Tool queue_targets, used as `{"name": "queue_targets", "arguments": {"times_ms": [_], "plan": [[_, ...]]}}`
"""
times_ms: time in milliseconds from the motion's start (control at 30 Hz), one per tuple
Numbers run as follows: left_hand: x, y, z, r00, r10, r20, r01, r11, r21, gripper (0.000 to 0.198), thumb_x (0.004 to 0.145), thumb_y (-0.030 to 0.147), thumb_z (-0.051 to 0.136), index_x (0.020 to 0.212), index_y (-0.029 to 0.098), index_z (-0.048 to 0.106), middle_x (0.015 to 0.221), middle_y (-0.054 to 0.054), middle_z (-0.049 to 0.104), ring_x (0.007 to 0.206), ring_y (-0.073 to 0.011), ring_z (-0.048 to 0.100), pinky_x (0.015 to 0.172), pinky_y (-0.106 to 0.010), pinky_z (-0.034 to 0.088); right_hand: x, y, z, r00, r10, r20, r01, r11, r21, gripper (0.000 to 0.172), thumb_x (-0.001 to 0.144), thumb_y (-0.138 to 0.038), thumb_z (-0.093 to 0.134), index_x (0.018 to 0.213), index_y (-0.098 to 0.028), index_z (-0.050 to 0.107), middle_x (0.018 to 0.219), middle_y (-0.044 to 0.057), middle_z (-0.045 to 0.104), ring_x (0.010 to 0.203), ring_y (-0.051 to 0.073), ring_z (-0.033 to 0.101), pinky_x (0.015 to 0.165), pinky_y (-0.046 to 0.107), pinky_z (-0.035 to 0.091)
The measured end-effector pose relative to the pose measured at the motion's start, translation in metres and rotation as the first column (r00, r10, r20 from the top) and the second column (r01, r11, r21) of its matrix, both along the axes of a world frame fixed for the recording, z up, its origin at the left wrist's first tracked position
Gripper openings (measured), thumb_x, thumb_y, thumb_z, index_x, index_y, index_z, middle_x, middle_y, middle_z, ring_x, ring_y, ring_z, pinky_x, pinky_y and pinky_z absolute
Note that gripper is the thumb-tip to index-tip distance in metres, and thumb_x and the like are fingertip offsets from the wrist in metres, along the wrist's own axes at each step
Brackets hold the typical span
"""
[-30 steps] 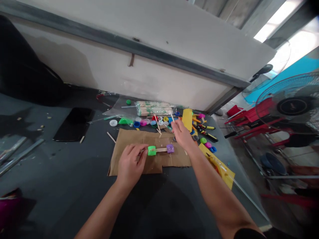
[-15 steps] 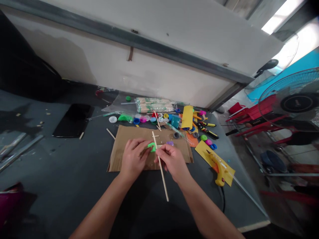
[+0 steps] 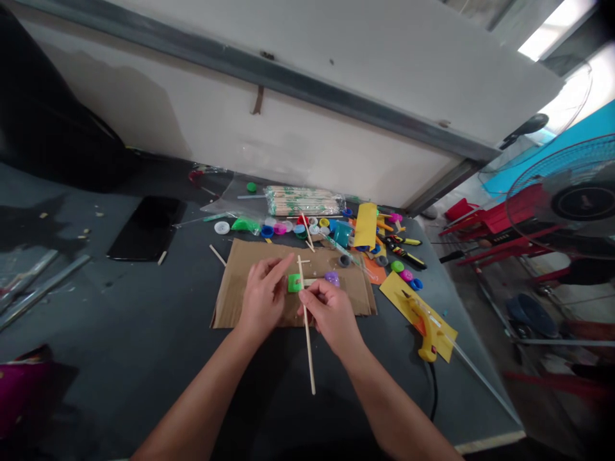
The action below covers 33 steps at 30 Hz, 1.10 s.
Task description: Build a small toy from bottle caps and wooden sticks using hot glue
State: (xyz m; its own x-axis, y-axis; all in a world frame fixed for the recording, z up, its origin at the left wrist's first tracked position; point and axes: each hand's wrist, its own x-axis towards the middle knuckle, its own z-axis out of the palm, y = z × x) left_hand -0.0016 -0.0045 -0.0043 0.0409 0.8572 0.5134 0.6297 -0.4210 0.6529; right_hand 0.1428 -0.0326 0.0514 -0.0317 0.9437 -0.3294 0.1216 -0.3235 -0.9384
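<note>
My right hand [image 3: 332, 315] pinches a long thin wooden stick [image 3: 308, 349], which slants across the cardboard sheet [image 3: 235, 282] and past its front edge. Beside the stick's upper part is a bright green plastic piece [image 3: 293, 283]. A pale stick-like piece runs from there toward a purple plastic piece [image 3: 332, 278], partly behind my right fingers. My left hand [image 3: 262, 301] hovers left of the green piece, index finger stretched out and the other fingers curled, with nothing visible in it. A short stick bit [image 3: 303, 261] lies near the long stick's far end.
A plastic-wrapped bundle of wooden sticks [image 3: 302, 202] lies at the back, with several bottle caps [image 3: 268, 231] before it. On the right, a yellow glue gun [image 3: 425, 330] rests on yellow card [image 3: 394, 289], near black-and-yellow pliers [image 3: 408, 256]. A black phone [image 3: 147, 229] lies left.
My left fingers have come off the green piece, and the index finger now points outward. The stick in my right hand has swung slightly, its near end shifting left.
</note>
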Motion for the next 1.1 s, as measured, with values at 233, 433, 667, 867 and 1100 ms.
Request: {"name": "queue_targets", "arguments": {"times_ms": [233, 433, 667, 867, 1100], "plan": [[0.0028, 0.0012, -0.0022, 0.995, -0.071, 0.076, 0.073, 0.997, -0.025, 0.050, 0.086, 0.002, 0.044, 0.128, 0.024, 0.059, 0.108, -0.009, 0.058, 0.099, -0.0202, 0.056, 0.086, -0.037, 0.048, -0.0008, -0.0034, 0.0003, 1.000, -0.001, -0.015, 0.001, 1.000, -0.018, 0.021, 0.075, -0.037, 0.063, 0.067, -0.021, 0.053, 0.054, -0.002, 0.063, 0.039, 0.009, 0.048, 0.035, 0.019, 0.029], [0.0030, 0.0018, -0.0015, 0.986, -0.091, 0.143, 0.101, 0.992, -0.070, 0.051, 0.085, 0.001, 0.043, 0.127, 0.024, 0.059, 0.110, -0.009, 0.057, 0.103, -0.0203, 0.054, 0.089, -0.038, 0.046, -0.0006, -0.0019, -0.0014, 1.000, 0.000, -0.012, 0.000, 1.000, -0.005, 0.018, 0.075, -0.036, 0.063, 0.070, -0.020, 0.055, 0.054, -0.002, 0.062, 0.038, 0.008, 0.046, 0.035, 0.019, 0.029], [0.0040, 0.0011, 0.0008, 0.980, -0.097, 0.172, 0.115, 0.989, -0.095, 0.050, 0.084, 0.000, 0.044, 0.125, 0.023, 0.060, 0.108, -0.008, 0.057, 0.101, -0.0199, 0.055, 0.088, -0.037, 0.047, -0.0029, -0.0010, -0.0028, 0.999, -0.014, -0.050, 0.014, 1.000, -0.002, 0.020, 0.076, -0.037, 0.064, 0.071, -0.020, 0.057, 0.053, -0.002, 0.061, 0.042, 0.009, 0.050, 0.038, 0.020, 0.033], [0.0039, 0.0006, -0.0001, 0.983, -0.088, 0.159, 0.104, 0.990, -0.091, 0.050, 0.084, 0.001, 0.043, 0.125, 0.024, 0.061, 0.108, -0.008, 0.057, 0.103, -0.0203, 0.055, 0.089, -0.037, 0.047, -0.0045, -0.0018, -0.0037, 0.998, -0.010, -0.061, 0.010, 1.000, -0.003, 0.021, 0.076, -0.038, 0.063, 0.070, -0.020, 0.055, 0.053, -0.002, 0.062, 0.041, 0.009, 0.049, 0.040, 0.020, 0.035], [0.0036, 0.0012, -0.0012, 0.985, -0.090, 0.144, 0.105, 0.989, -0.101, 0.049, 0.086, 0.004, 0.043, 0.125, 0.025, 0.061, 0.108, -0.008, 0.058, 0.103, -0.0205, 0.056, 0.089, -0.038, 0.048, -0.0037, -0.0022, -0.0062, 0.998, -0.009, -0.062, 0.008, 1.000, -0.013, 0.021, 0.077, -0.039, 0.063, 0.071, -0.020, 0.056, 0.053, -0.002, 0.061, 0.041, 0.010, 0.050, 0.039, 0.020, 0.034]]}}
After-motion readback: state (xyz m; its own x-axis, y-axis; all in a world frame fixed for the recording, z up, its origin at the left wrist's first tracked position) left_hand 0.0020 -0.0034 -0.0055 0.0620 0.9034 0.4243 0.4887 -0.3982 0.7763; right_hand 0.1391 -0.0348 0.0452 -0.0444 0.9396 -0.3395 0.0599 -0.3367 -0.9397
